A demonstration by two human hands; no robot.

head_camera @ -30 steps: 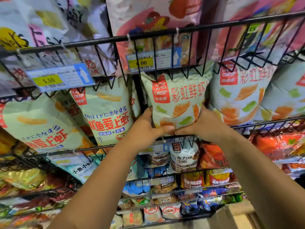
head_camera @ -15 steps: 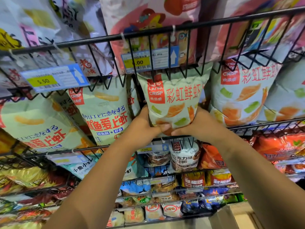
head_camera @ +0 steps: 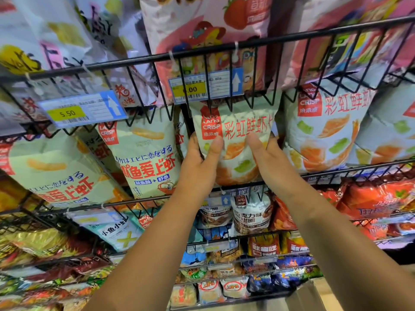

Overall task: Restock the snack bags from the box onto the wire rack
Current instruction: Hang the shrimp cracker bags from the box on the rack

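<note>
I see my left hand (head_camera: 197,162) and right hand (head_camera: 267,158) gripping the snack bag (head_camera: 238,131) by its lower sides, thumbs pressed on the front and the other fingers hidden behind it. The bag stands on the wire rack (head_camera: 224,51), its foot at the front rail and its top under the black prongs of the tier above. An identical bag (head_camera: 323,129) crowds it on the right and a pale green bag (head_camera: 146,153) on the left. The red panel reads "LANG LANG CRISP" beside 彩虹鲜虾. One price tag (head_camera: 83,111) says 5.50; wire crosses the middle tag (head_camera: 206,86).
</note>
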